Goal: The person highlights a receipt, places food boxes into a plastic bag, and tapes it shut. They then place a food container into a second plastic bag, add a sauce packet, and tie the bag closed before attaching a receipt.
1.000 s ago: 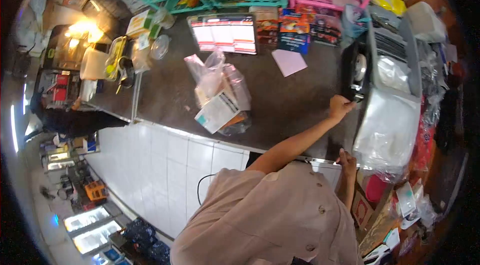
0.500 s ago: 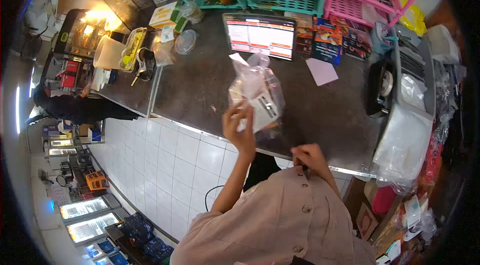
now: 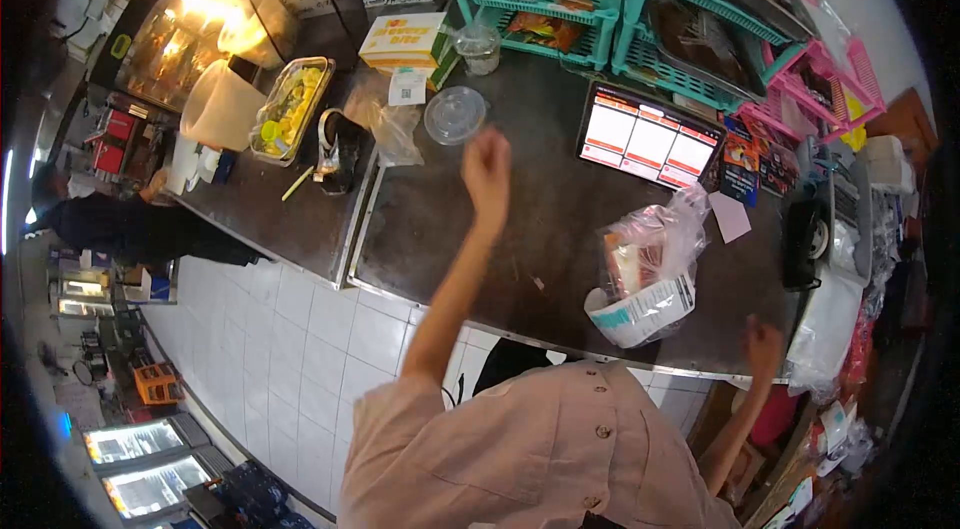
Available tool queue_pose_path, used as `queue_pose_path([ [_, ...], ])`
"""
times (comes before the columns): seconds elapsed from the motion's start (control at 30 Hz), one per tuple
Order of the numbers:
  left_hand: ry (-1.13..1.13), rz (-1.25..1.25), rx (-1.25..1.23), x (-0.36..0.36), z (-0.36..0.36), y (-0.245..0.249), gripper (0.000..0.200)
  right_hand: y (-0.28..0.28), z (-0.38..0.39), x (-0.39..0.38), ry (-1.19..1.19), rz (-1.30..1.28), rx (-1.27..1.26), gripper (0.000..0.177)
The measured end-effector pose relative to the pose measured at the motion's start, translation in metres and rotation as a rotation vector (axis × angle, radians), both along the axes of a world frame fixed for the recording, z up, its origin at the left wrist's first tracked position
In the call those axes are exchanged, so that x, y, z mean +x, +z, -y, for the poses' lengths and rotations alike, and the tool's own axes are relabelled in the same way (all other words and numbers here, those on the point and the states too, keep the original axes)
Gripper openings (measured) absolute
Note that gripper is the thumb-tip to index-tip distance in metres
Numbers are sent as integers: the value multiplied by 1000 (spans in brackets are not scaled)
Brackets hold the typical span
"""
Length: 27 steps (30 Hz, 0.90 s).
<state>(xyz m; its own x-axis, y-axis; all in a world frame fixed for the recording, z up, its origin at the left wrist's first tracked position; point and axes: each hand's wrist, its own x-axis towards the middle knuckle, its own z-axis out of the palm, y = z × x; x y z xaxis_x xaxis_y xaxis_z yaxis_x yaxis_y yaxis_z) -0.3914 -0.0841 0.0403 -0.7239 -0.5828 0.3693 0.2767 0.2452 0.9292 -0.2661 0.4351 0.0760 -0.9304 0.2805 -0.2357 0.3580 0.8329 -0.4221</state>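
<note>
My left hand [image 3: 487, 169] is over the counter beside a clear plastic lid [image 3: 455, 116], its fingers curled in and nothing showing in them. A tied clear plastic bag [image 3: 650, 249] with packed items inside stands near the counter's front edge, apart from both hands. A long white printed label [image 3: 645, 314] curls across the bag's lower front. My right hand [image 3: 763, 349] is out at the counter's right front corner, its fingers smeared by motion.
A tablet [image 3: 650, 134] with a lit screen stands behind the bag. Teal racks [image 3: 545, 4] line the back. To the left are a plastic cup [image 3: 478, 49], a yellow-green box [image 3: 405, 39] and a tray of yellow pieces [image 3: 292, 109]. A person [image 3: 110, 219] stands far left.
My left hand has let go of the bag and moved left and back toward the lid. My right hand has swung right. The view has shifted left, and the label now hangs curled on the bag.
</note>
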Motion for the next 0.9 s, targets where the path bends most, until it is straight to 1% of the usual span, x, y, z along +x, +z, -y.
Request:
queue_pose_path([
  [0.03, 55, 28, 26, -35, 31, 13, 24, 38, 25, -5, -75, -126, -146, 38],
  [0.07, 104, -75, -178, -73, 70, 5, 23, 64, 50, -10, -147, -261, -291, 35],
  [0.13, 104, 175, -34, -140, 127, -14, 29, 97, 101, -23, -128, -346, -443, 29],
  [0.17, 169, 248, -123, -164, 143, -23, 34, 109, 128, -26, -119, -388, -517, 26],
  [0.23, 301, 382, -305, -208, 157, -26, 43, 123, 191, -36, 21, -402, -627, 22],
  [0.27, 354, 369, -287, -222, 154, -22, 47, 124, 212, -42, 105, -334, -668, 19],
  [0.33, 452, 360, -253, -242, 144, -20, 56, 122, 253, -62, 273, -220, -731, 16],
  [0.37, 397, 292, -184, -257, 148, -32, 59, 119, 276, -79, 354, -177, -756, 17],
  [0.4, 437, 481, -209, -254, 139, -18, 55, 113, 303, -101, 365, -93, -827, 20],
  [0.43, 496, 443, -217, -255, 132, -17, 49, 98, 329, -127, 452, -157, -826, 23],
  [0.47, 504, 477, -247, -255, 129, -17, 43, 62, 354, -160, 595, -345, -742, 25],
  [0.5, 529, 390, -188, -257, 128, -22, 37, 45, 386, -194, 595, -344, -781, 29],
  [0.53, 507, 434, -176, -251, 126, -14, 33, 35, 419, -226, 574, -348, -662, 37],
  [0.57, 479, 290, -244, -251, 131, -25, 32, 21, 452, -251, 565, -623, -589, 45],
  [0.6, 464, 350, -280, -240, 127, -16, 33, 22, 479, -269, 557, -749, -504, 52],
  [0.63, 448, 218, -261, -240, 132, -24, 31, 1, 513, -295, 496, -893, -474, 49],
  [0.67, 401, 231, -254, -234, 130, -20, 30, -23, 539, -318, 437, -1037, -442, 45],
  [0.73, 322, 263, -239, -218, 129, 1, 28, -30, 560, -335, 442, -816, -571, 33],
  [0.77, 238, 241, -381, -216, 137, 4, 25, -30, 564, -337, 450, -702, -637, 27],
  [0.87, 350, -43, -672, -220, 148, -4, 24, -28, 567, -336, 331, -780, -776, 12],
  [0.9, 275, 7, -536, -214, 143, 5, 23, -21, 563, -331, 337, -810, -827, 11],
])
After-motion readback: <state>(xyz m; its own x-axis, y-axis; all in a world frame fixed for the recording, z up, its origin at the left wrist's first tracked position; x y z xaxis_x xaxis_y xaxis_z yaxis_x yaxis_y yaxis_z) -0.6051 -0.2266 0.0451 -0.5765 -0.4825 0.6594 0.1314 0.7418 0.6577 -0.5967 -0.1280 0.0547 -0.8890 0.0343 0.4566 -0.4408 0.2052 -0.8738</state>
